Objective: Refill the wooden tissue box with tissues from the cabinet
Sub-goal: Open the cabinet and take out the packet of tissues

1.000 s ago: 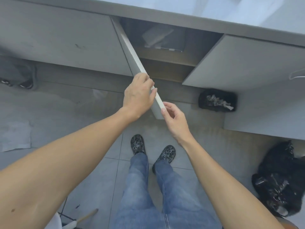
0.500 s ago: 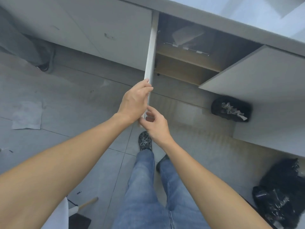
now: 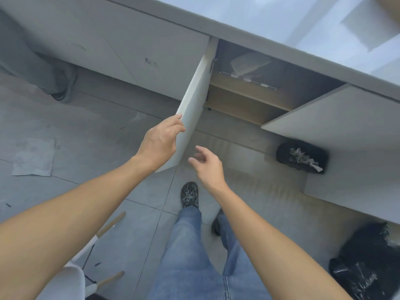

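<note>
A grey cabinet stands under a countertop (image 3: 270,29) with both of its doors swung out. My left hand (image 3: 161,141) grips the outer edge of the left door (image 3: 192,105). My right hand (image 3: 205,164) hovers just right of that door with its fingers spread and nothing in it. Inside the dark upper compartment lies a pale pack of tissues (image 3: 249,62) on a wooden shelf (image 3: 246,92). The wooden tissue box is not in view.
The right door (image 3: 337,113) juts out toward me. A black bin (image 3: 302,156) with crumpled paper sits on the tiled floor below it, and a black bag (image 3: 372,263) at lower right. A paper sheet (image 3: 33,156) lies at left. My legs stand below.
My right hand has let go of the left door's edge and opened. The left hand has swung that door further out to the left.
</note>
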